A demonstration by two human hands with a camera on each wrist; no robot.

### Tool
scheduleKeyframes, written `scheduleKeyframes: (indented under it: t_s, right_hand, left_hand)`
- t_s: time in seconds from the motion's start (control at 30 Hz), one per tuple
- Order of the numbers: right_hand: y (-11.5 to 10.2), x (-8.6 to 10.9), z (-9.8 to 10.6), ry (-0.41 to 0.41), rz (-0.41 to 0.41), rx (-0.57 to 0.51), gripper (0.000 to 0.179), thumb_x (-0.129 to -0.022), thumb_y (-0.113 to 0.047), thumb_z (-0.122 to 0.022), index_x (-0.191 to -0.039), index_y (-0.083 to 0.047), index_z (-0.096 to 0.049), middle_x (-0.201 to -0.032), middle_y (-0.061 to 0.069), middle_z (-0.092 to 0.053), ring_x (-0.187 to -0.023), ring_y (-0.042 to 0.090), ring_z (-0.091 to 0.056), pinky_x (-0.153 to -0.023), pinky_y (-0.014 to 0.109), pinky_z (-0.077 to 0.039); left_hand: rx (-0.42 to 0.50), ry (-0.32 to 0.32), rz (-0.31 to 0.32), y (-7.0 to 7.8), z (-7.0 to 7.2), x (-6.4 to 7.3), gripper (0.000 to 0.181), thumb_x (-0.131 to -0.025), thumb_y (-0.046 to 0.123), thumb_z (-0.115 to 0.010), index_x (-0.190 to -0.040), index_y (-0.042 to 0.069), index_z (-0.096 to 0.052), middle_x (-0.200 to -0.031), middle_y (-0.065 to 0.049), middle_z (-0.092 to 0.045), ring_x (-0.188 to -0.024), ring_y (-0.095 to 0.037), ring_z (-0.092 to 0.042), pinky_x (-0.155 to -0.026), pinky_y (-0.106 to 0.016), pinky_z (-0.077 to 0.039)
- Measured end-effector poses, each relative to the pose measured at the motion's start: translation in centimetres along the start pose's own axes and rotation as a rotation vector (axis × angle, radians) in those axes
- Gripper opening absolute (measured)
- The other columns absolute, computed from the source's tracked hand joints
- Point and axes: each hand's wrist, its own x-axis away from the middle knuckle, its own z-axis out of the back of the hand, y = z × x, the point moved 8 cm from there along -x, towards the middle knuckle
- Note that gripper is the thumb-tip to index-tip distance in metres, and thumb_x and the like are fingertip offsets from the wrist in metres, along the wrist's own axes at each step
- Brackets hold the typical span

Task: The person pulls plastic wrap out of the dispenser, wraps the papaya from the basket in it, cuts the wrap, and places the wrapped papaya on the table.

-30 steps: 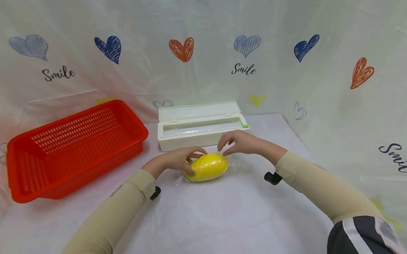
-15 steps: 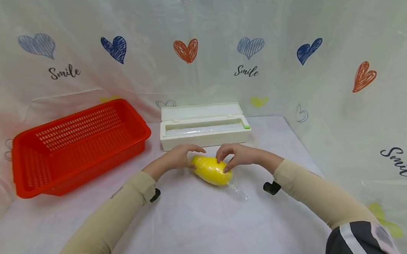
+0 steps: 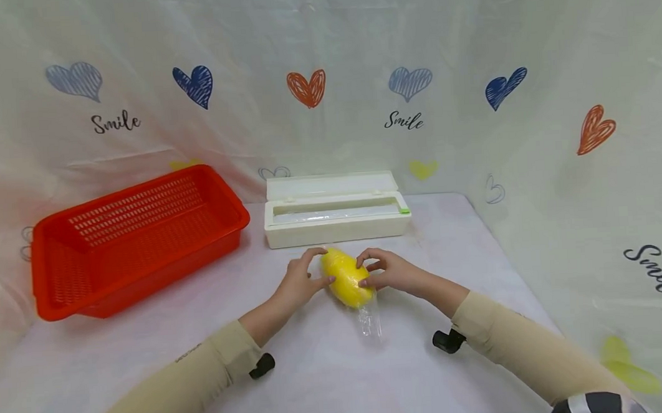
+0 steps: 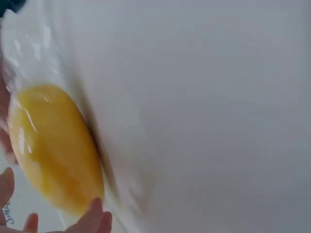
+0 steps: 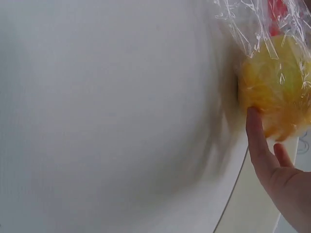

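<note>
A yellow oval fruit in clear plastic film lies on the white-covered table, one end angled toward the person. From its near end a loose tail of film trails onto the cloth. My left hand holds the fruit's far left side between thumb and curved fingers; its fingertips are at the fruit's end in the left wrist view. My right hand grips the right side, with thumb and index finger bent against the wrap. In the right wrist view, crinkled film covers the fruit.
Behind the fruit stands a long white box with its lid raised and clear film inside. A red perforated plastic basket is at the left. A white curtain printed with hearts hangs behind the table.
The fruit has turned from lying crosswise to pointing toward the person, its film tail swinging to the near side. My right hand has come onto it; my left hand has shifted its hold.
</note>
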Motion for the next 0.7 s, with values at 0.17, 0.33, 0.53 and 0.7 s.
scheduleKeyframes:
  t_s: [0.17, 0.33, 0.53, 0.7]
  right_hand:
    - [0.4, 0.4, -1.0, 0.101, -0.023, -0.079, 0.034, -0.085, -0.021, -0.075, -0.115, -0.016, -0.059, -0.142, 0.008, -0.043, -0.127, 0.039, -0.044, -0.081, 0.038, -0.056]
    - [0.5, 0.5, -1.9, 0.170, 0.008, -0.135, 0.035, -0.086, -0.020, -0.075, -0.117, -0.016, -0.058, -0.145, 0.007, -0.038, -0.127, 0.039, -0.042, -0.083, 0.038, -0.055]
    - [-0.7, 0.6, -1.6, 0.206, 0.113, -0.027, 0.033, -0.087, -0.018, -0.074, -0.118, -0.013, -0.061, -0.144, 0.012, -0.043, -0.128, 0.040, -0.045, -0.091, 0.045, -0.052]
    - [-3.1, 2.0, -0.7, 0.257, 0.323, 0.200, 0.029, -0.087, -0.017, -0.075, -0.114, -0.010, -0.067, -0.132, 0.011, -0.054, -0.122, 0.029, -0.050, -0.095, 0.049, -0.048]
  left_hand:
    - [0.274, -0.142, 0.111, -1.0, -3.2, 0.7, 0.060, -0.093, 0.017, -0.067, -0.146, 0.023, -0.040, -0.143, -0.026, -0.037, -0.110, -0.034, -0.055, -0.083, -0.039, -0.055]
    - [0.291, -0.133, 0.084, -1.1, -3.2, 0.7, 0.058, -0.095, 0.013, -0.065, -0.147, 0.022, -0.041, -0.148, -0.024, -0.032, -0.111, -0.034, -0.054, -0.082, -0.038, -0.056]
    - [0.142, -0.131, 0.025, -0.5, -2.2, 0.2, 0.060, -0.093, 0.013, -0.066, -0.148, 0.024, -0.043, -0.149, -0.022, -0.033, -0.121, -0.037, -0.046, -0.079, -0.034, -0.056]
    - [0.115, -0.153, 0.034, -0.4, -1.8, -0.1, 0.062, -0.093, 0.013, -0.067, -0.149, 0.025, -0.041, -0.150, -0.024, -0.031, -0.122, -0.038, -0.045, -0.082, -0.036, -0.056]
